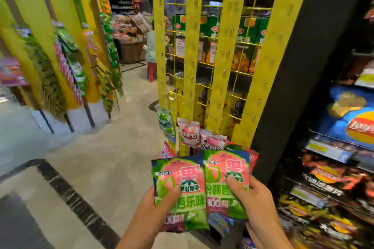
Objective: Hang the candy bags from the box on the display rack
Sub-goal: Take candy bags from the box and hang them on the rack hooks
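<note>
I hold two green-and-pink candy bags side by side in front of me. My left hand [159,206] grips the left candy bag [180,180] at its lower edge, thumb on its front. My right hand [255,204] grips the right candy bag [226,170], with more bags stacked behind it. The display rack [226,62] stands just beyond: yellow hanging strips with hooks on a yellow wire grid. A green bag [166,121] and two white-pink bags [189,132] hang low on its strips. No box is in view.
A black pillar [299,79] stands right of the rack, with shelves of chip bags [350,115] beyond it. Other yellow racks full of snacks [68,66] line the left. A tiled aisle floor [105,147] runs ahead, where a person sits on a red stool [151,70].
</note>
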